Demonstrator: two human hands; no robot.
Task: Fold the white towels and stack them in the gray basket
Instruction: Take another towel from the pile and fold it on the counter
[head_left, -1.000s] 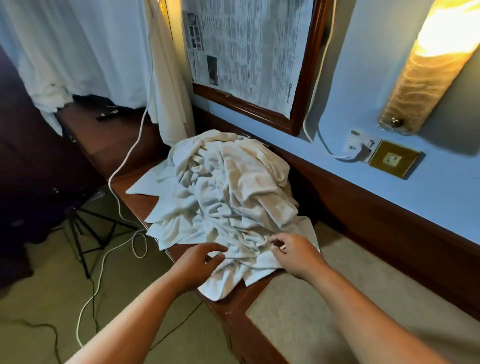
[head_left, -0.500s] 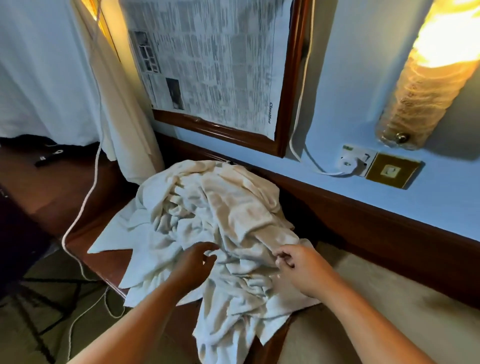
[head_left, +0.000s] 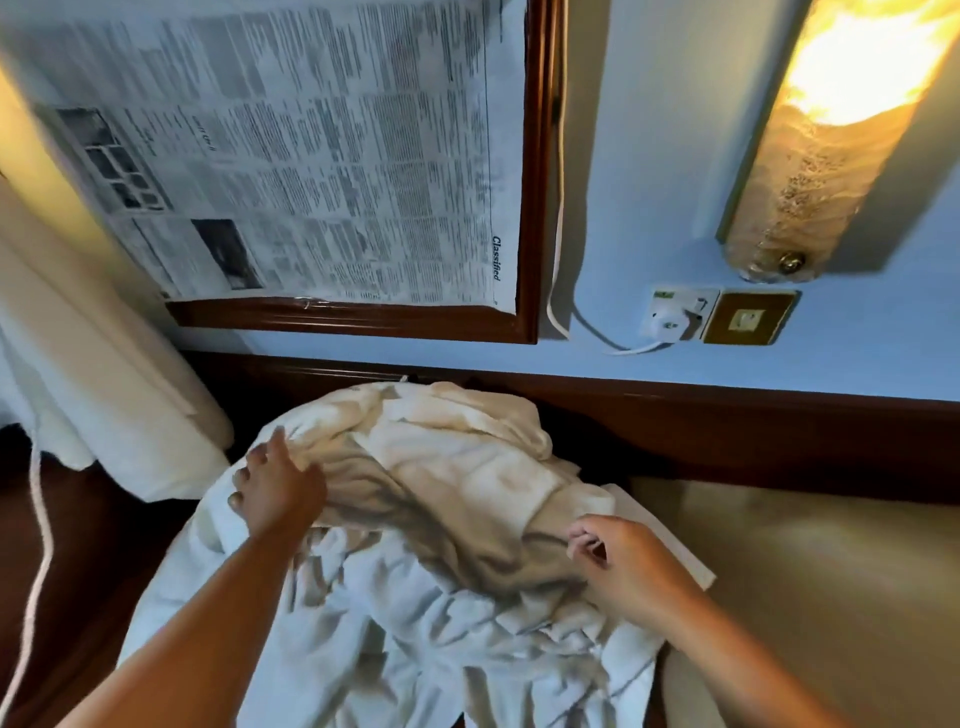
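White towels (head_left: 441, 519) are lying in one crumpled heap on the dark wooden desk (head_left: 93, 561), against the wall panel below the framed newspaper (head_left: 311, 156). Gray basket is not showing in view.

Left grip (head_left: 280, 488), a bare hand, is lying flat on the heap's upper left with fingers spread, holding nothing. Right grip (head_left: 623, 566) is pinching a fold of towel at the heap's right edge, fingers curled.

Judgement: step in hand is singling one towel out of the heap. No folded towel is showing, so the task is sitting near its start. Next move is likely calling for the left grip pressing the heap down while the right is drawing its towel free, then finding two corners to spread it.
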